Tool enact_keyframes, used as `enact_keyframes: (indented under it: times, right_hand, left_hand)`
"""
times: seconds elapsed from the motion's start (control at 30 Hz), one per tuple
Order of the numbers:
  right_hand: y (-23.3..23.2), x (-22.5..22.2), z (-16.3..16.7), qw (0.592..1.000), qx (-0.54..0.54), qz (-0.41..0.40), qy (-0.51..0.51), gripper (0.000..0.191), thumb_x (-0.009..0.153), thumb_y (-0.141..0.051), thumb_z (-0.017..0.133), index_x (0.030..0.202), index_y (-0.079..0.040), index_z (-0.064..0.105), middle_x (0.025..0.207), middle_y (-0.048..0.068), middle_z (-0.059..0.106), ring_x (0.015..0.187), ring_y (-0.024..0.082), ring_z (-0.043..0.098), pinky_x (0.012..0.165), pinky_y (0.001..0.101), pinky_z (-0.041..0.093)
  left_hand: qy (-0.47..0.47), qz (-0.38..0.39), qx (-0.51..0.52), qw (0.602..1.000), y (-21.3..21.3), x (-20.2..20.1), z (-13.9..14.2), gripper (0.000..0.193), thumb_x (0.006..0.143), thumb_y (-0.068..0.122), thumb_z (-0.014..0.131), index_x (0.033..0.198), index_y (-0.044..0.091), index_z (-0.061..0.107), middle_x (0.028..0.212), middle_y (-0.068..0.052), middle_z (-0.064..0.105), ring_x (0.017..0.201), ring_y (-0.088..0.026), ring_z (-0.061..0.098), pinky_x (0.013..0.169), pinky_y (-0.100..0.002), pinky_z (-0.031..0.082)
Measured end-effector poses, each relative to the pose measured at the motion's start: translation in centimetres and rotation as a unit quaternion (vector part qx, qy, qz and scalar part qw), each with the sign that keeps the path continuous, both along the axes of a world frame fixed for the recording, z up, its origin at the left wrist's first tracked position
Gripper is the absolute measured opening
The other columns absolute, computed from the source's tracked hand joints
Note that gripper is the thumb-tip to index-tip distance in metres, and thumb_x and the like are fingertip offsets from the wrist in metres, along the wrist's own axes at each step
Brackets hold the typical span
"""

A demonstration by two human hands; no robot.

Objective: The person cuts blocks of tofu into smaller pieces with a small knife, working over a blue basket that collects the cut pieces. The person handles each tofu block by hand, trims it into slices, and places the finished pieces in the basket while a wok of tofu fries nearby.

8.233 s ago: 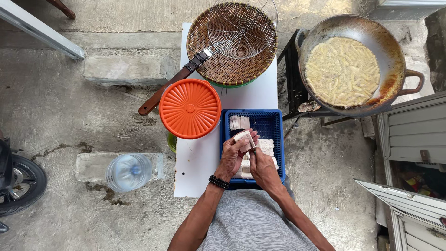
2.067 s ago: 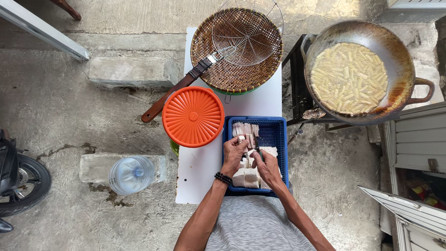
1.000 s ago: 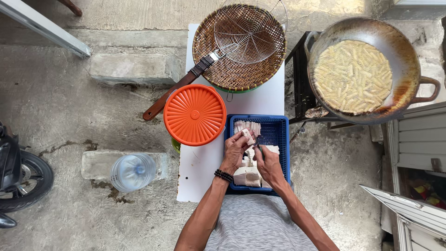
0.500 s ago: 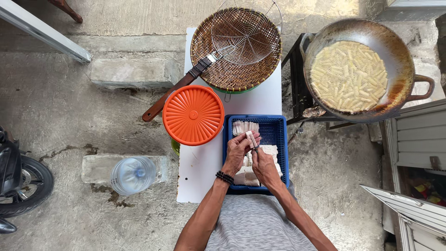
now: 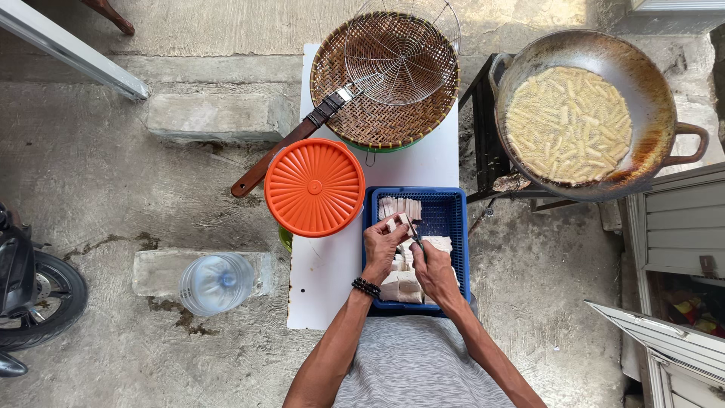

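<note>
Since half a second ago almost nothing has shifted: both hands were over the blue basket (image 5: 451,219) then and are there now, with the pale piece lifted only slightly between them.

Left hand (image 5: 383,247), with a dark bead bracelet at the wrist, pinches a small white block (image 5: 392,224) between thumb and fingertips, holding it just above the basket's middle. Right hand (image 5: 432,268) is curled around something thin and dark that points toward that block; whether it is a knife I cannot tell for sure. More white blocks (image 5: 400,206) lie in a row along the basket's far edge, and others are heaped at its near edge under the hands.

The basket sits at the near right corner of the white table (image 5: 326,287). Just beside it, on the left edge, stands a container with an orange ribbed lid (image 5: 314,187). At the far edge rests a round woven tray (image 5: 385,83), with a wire skimmer (image 5: 402,51) lying across it, its wooden handle reaching past the table's left side.

Off the table to the right, a wok (image 5: 587,113) holds pale sticks in oil. A clear plastic bottle (image 5: 216,282) lies on the concrete floor at the left.
</note>
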State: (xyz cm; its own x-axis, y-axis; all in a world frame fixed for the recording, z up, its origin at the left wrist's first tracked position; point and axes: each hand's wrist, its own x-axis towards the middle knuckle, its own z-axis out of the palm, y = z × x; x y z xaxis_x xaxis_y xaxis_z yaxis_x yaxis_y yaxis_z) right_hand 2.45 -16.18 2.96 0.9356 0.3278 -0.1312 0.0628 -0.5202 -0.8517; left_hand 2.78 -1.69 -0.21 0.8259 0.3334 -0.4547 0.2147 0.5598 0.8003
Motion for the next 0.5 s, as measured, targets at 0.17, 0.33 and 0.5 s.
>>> enact_keyframes:
  times: [0.17,0.33,0.5]
  right_hand:
    - [0.1,0.1,0.0,0.999,-0.046,0.024,-0.012,0.029,0.104,-0.023,0.053,0.094,0.003,0.062,0.065,0.023,0.063,0.056,0.037,0.061,0.055,0.0480,0.045]
    - [0.1,0.8,-0.7,0.991,-0.027,0.028,0.129,0.034,0.104,-0.028,0.051,0.098,-0.001,0.071,0.064,0.017,0.069,0.057,0.030,0.059,0.056,0.0438,0.046]
    - [-0.1,1.0,-0.5,0.995,-0.024,-0.040,0.090,0.031,0.101,-0.028,0.060,0.099,0.000,0.073,0.069,0.013,0.070,0.062,0.018,0.065,0.062,0.0383,0.052]
  left_hand:
    - [-0.030,-0.028,-0.004,0.999,0.3,-0.1,0.6,0.033,0.090,-0.003,0.070,0.123,-0.005,0.071,0.102,-0.013,0.076,0.086,-0.015,0.074,0.081,-0.029,0.066]
    - [-0.031,-0.059,-0.042,0.997,0.5,-0.2,1.3,0.029,0.091,-0.002,0.067,0.120,-0.005,0.070,0.103,-0.013,0.076,0.086,-0.017,0.076,0.078,-0.031,0.067]
    - [-0.007,-0.047,-0.006,0.999,0.7,0.2,0.5,0.032,0.092,-0.002,0.064,0.124,-0.006,0.069,0.100,-0.009,0.075,0.084,-0.013,0.074,0.079,-0.029,0.066]
